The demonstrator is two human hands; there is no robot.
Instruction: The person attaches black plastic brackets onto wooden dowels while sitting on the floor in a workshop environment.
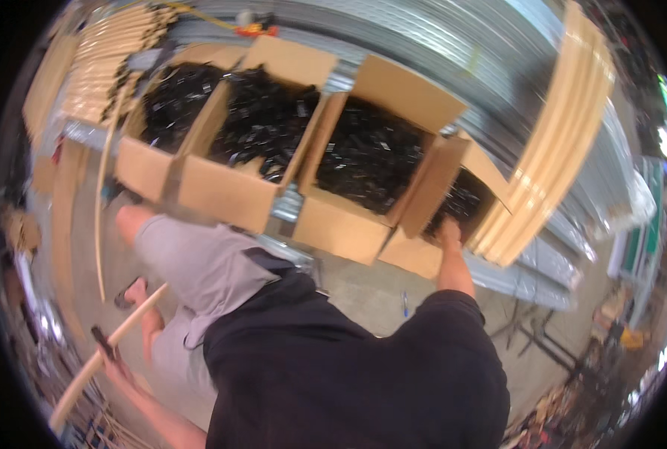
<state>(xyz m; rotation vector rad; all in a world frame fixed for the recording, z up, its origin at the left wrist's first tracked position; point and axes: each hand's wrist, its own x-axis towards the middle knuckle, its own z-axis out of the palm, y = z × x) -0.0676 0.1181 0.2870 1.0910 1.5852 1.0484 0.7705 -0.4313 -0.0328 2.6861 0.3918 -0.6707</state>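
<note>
Black pieces (367,153) in four cardboard boxes (225,194)

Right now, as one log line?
left hand: holding pale pole | right hand: in rightmost carton, grip unclear | black pieces: in cartons

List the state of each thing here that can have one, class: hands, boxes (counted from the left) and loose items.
Left hand: at the pole, grip blurred
Pole: slanting
Right hand: inside the fourth box, fingers hidden
First box: open, holding black parts
Second box: open, well filled
Third box: open, well filled
Fourth box: open, black parts inside
Blue pen-like item: lying on the floor
</note>
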